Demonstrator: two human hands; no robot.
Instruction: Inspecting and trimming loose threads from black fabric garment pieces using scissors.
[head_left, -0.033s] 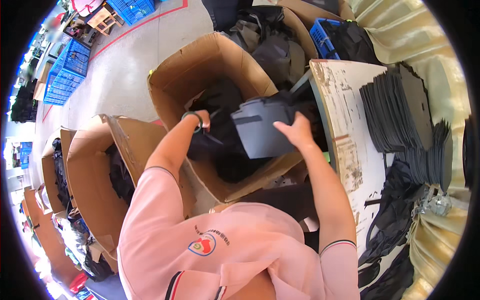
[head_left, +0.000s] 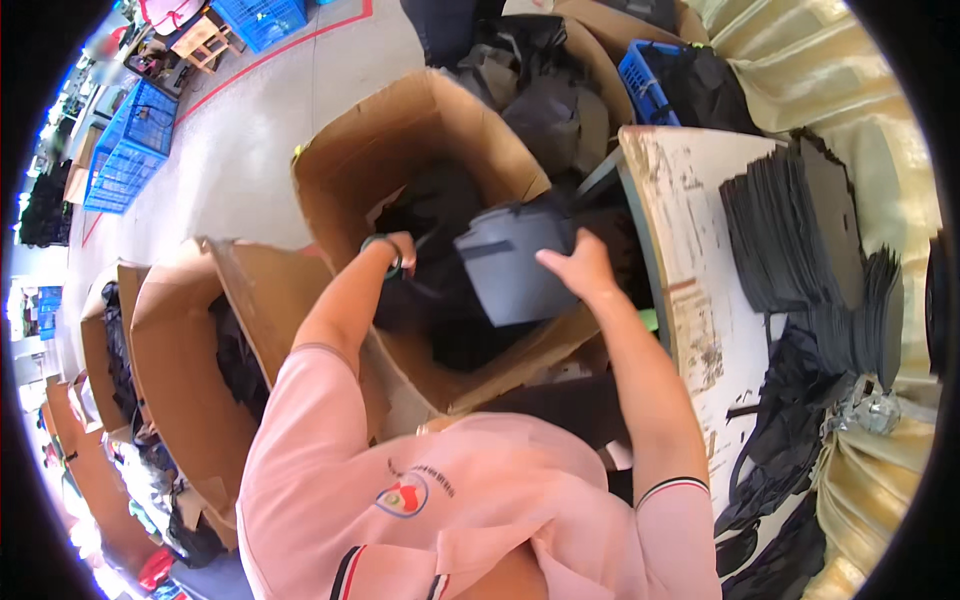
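My right hand [head_left: 585, 265] grips a grey flat-sided fabric piece [head_left: 515, 275] with a dark strap across its upper part. The thumb lies on its face and the other fingers are hidden behind it. This piece is over the right side of an open cardboard box [head_left: 335, 180]. Inside the box lies black fabric [head_left: 440, 215]. My left hand [head_left: 403, 252], with a dark bangle at the wrist, is over that fabric with its fingers curled down. What those fingers hold, if anything, cannot be made out.
At right, a worn white table [head_left: 690, 300] bears a stack of dark panels [head_left: 790, 220] and crumpled black fabric [head_left: 785, 400]. More cardboard boxes [head_left: 185, 330] stand at left. A blue crate [head_left: 645, 85] and dark bags [head_left: 545, 110] sit beyond the box.
The grey piece and my right hand have shifted slightly left and down. My left hand has moved a little, staying over the black fabric.
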